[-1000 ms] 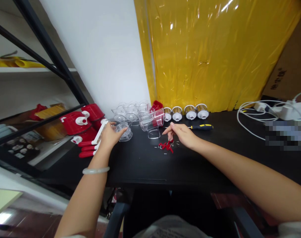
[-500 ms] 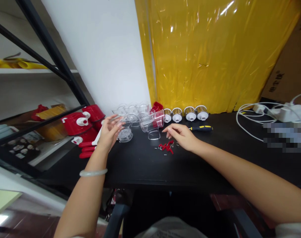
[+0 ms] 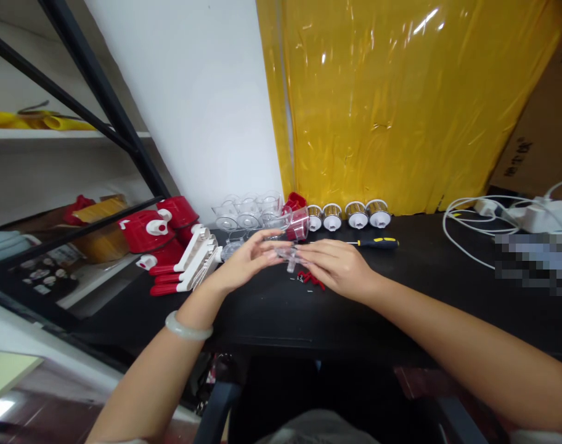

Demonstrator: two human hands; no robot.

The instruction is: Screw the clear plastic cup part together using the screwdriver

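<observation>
My left hand (image 3: 244, 265), a pale bangle on its wrist, pinches a clear plastic piece (image 3: 290, 265) above the black tabletop. From the other side my right hand (image 3: 339, 268) closes its fingers on the same piece; the fingers cover much of it. Just below lie small red plastic parts (image 3: 314, 281) with several tiny screws beside them. Behind the hands stand clear plastic cups (image 3: 248, 216) and a clear-and-red container (image 3: 297, 223). A screwdriver (image 3: 378, 243) with a black and yellow handle lies beyond my right hand.
Several metal drums with white ends (image 3: 356, 214) line the back. At left are red housings (image 3: 146, 231) and white-and-red handles (image 3: 183, 271), near a black shelf frame (image 3: 109, 117). White cables (image 3: 452, 228) and a power strip (image 3: 537, 216) lie at right. Yellow wrapping (image 3: 378, 111) rises behind.
My left hand has moved right from beside the clear parts, bringing the clear piece to the middle. My right hand has shifted slightly and now grips it too.
</observation>
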